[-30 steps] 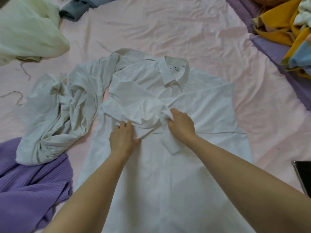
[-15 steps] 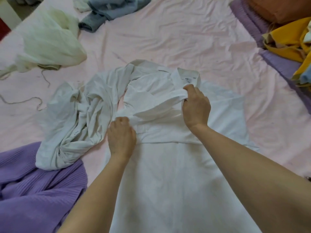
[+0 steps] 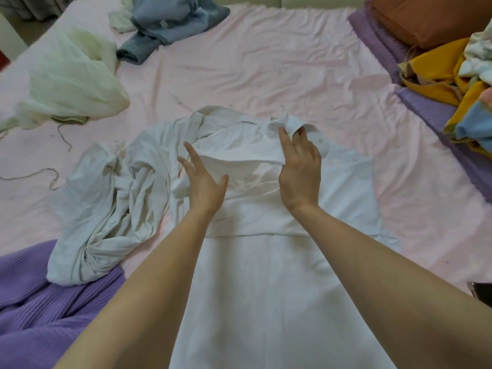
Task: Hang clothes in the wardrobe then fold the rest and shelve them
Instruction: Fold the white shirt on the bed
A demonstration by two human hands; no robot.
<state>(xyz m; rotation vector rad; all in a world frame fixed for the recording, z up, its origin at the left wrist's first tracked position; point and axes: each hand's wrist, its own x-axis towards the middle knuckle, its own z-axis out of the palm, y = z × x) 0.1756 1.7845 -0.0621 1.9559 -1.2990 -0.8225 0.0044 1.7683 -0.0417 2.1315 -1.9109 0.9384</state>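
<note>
1. Bed [image 3: 279, 62] under a pink sheet fills the view; all the clothes lie on it.
2. White shirt [image 3: 266, 262] spread flat at centre, collar toward 12 o'clock, hem toward 6 o'clock.
3. Purple ribbed garment [image 3: 40, 310] at 8 o'clock, touching a crumpled white garment [image 3: 106, 209] just beside the shirt at 9 o'clock.
4. Pale cream garment [image 3: 69, 81] at 10 o'clock; blue-grey garment [image 3: 165, 25] at 11 o'clock; yellow-and-blue pile [image 3: 458, 83] at 2 o'clock.
5. Right hand [image 3: 299, 166]: grip clamped on the shirt's folded sleeve near the collar, fingers curled into the cloth, lifting it.
6. Left hand [image 3: 205, 182]: grip apart, fingers spread, held at the sleeve fold at the right hand's 9 o'clock.
</note>
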